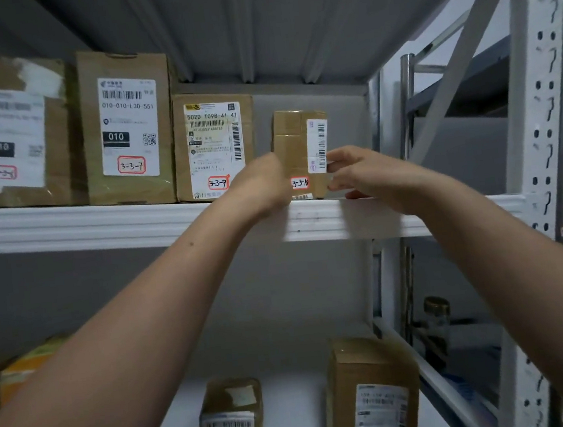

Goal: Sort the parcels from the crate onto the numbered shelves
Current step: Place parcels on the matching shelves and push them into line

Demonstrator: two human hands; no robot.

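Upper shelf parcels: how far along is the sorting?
Done: parcel 3-3-7 and parcel 3-3-9 stand on the upper shelf. In hand: the left hand and right hand hold small parcel 3-3-10 at the shelf's front edge. Left: letting go of it; the crate is out of view, so how many remain cannot be told.

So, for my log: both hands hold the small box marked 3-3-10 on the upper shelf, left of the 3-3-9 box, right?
Not left: in the head view the small box stands right of the 3-3-9 box.
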